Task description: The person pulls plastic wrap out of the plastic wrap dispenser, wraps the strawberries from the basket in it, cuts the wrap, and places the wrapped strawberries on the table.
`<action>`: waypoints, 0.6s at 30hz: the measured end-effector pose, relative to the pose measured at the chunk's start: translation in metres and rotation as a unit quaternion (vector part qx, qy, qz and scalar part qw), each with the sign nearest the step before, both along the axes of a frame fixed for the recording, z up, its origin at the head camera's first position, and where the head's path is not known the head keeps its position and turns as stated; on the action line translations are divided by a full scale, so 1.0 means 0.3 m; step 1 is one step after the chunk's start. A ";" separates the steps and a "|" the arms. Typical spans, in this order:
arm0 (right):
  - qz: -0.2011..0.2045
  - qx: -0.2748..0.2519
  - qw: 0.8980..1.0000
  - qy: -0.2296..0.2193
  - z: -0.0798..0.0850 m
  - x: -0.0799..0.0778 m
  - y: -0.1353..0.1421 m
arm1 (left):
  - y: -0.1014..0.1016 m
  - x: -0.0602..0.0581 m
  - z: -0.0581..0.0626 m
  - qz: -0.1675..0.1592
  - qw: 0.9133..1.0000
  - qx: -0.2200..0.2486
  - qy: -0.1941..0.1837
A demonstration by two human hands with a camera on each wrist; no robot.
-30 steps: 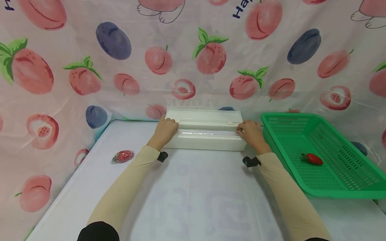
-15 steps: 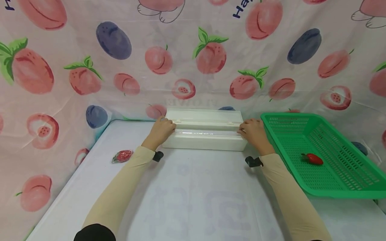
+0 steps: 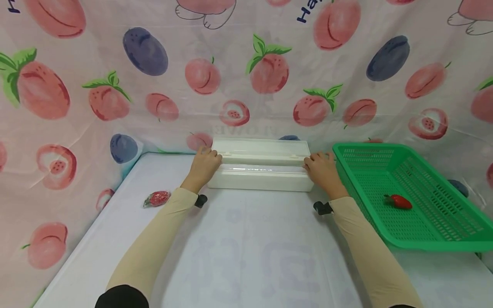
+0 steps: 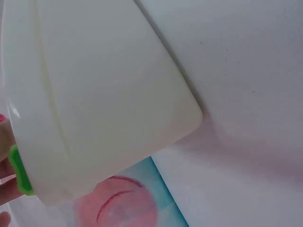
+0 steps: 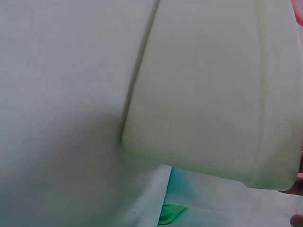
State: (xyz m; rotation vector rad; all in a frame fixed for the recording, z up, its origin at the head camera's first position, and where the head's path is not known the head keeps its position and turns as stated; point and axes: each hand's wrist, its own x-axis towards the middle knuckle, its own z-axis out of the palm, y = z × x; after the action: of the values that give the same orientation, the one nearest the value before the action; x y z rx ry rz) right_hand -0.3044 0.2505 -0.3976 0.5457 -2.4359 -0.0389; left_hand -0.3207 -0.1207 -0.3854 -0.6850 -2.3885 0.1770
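A long white cling film dispenser (image 3: pixel 262 182) lies at the back of the table with its lid (image 3: pixel 262 145) raised. Clear film (image 3: pixel 265 168) shines along its opening. My left hand (image 3: pixel 203 168) holds the dispenser's left end, and my right hand (image 3: pixel 322 171) holds the right end. In the left wrist view, fingers (image 4: pixel 7 189) show at the far left beside a green tab (image 4: pixel 21 172) on the dispenser. The right wrist view has the dispenser's white wall (image 5: pixel 203 94) filling much of it, with only bits of fingers (image 5: pixel 297 187) at the right edge.
A red pepper in clear wrap (image 3: pixel 157 199) lies on the white table (image 3: pixel 246 248), left of my left forearm. To the right stands a green basket (image 3: pixel 369 214) with a red pepper (image 3: pixel 399 201) inside. A fruit-print cloth (image 3: pixel 246 85) hangs close behind the dispenser.
Since a second ago, my left hand has moved a little left and my right hand slightly right, toward the dispenser's ends. Over the last half second almost nothing has moved.
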 end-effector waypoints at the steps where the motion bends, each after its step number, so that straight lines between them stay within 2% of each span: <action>1: -0.002 -0.001 1.000 0.007 -0.002 -0.001 0.000 | 0.000 0.001 -0.001 0.001 1.000 0.005 0.007; 8: -0.016 -0.014 0.999 0.050 -0.020 -0.010 -0.004 | -0.002 -0.005 -0.018 0.006 0.998 0.048 0.042; 14: -0.016 -0.034 0.996 0.081 -0.017 -0.009 -0.010 | -0.007 -0.010 -0.027 -0.002 0.992 0.069 0.105; 18: -0.031 -0.040 0.994 0.094 -0.013 -0.010 -0.015 | -0.010 -0.015 -0.022 -0.008 0.987 0.080 0.137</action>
State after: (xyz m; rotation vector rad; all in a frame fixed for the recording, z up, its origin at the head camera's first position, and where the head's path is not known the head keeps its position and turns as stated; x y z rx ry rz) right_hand -0.3074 0.2461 -0.4014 0.4121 -2.2594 -0.0182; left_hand -0.3251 -0.1238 -0.3921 -0.5648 -2.1074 0.0667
